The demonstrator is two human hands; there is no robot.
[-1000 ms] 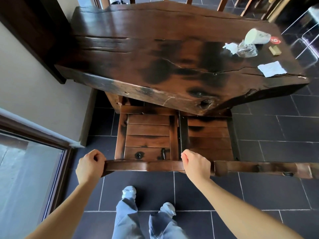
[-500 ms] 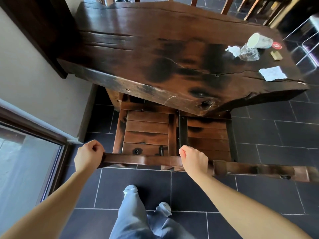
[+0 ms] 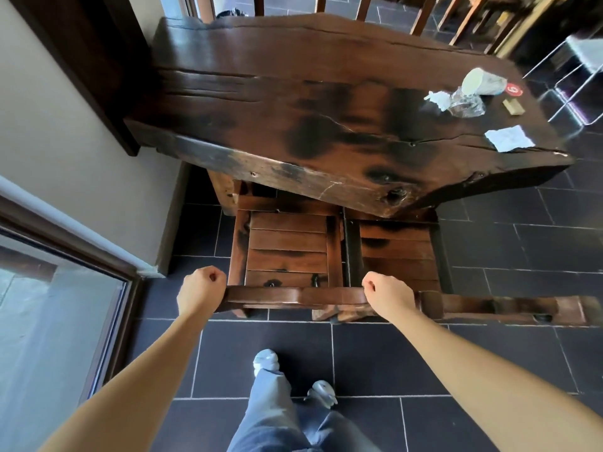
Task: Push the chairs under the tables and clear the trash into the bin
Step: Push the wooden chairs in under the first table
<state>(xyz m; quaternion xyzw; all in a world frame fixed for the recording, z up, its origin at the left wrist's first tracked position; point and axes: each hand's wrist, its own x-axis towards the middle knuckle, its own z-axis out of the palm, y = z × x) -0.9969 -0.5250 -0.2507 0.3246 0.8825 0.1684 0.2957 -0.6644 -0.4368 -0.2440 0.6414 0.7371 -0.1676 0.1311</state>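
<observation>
A dark wooden chair [image 3: 287,252] stands in front of me, its slatted seat partly under the thick slab table [image 3: 293,102]. My left hand [image 3: 200,290] grips the left end of its top back rail [image 3: 293,295]; my right hand [image 3: 388,296] grips the right end. A second chair [image 3: 398,252] stands right beside it, also partly under the table. On the table's far right lie a tipped white paper cup [image 3: 483,81], crumpled clear plastic [image 3: 465,104], a crumpled tissue [image 3: 437,98] and a flat napkin [image 3: 509,138].
A wall and a glass door frame [image 3: 98,265] close off the left. More wooden chair legs [image 3: 421,14] and a metal-framed stool [image 3: 574,60] stand beyond the table. A red round tag [image 3: 514,89] and a small tan block [image 3: 513,106] lie near the cup. Dark floor tiles lie underfoot.
The chair has slid forward, further under the table, with both hands on its back rail. My feet have stepped forward with it.
</observation>
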